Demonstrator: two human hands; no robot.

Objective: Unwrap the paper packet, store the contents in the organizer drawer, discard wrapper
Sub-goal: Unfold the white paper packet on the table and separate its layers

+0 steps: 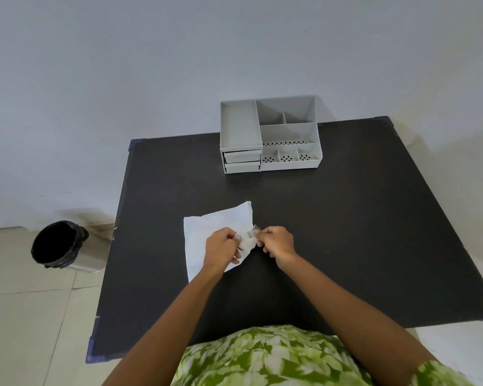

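A white paper wrapper (207, 229) lies partly unfolded on the black table (346, 232), its right part lifted. My left hand (223, 247) grips the paper's right side with its fingers curled over it. My right hand (279, 242) pinches a small folded bit of the packet (250, 236) between the two hands; the contents are too small to make out. The grey organizer (269, 135) stands at the table's far edge, with two shut drawers (242, 161) at its lower left front.
A steel bin with a black liner (59, 246) stands on the tiled floor to the left of the table. A pale wall rises right behind the organizer. My green patterned clothing fills the bottom edge.
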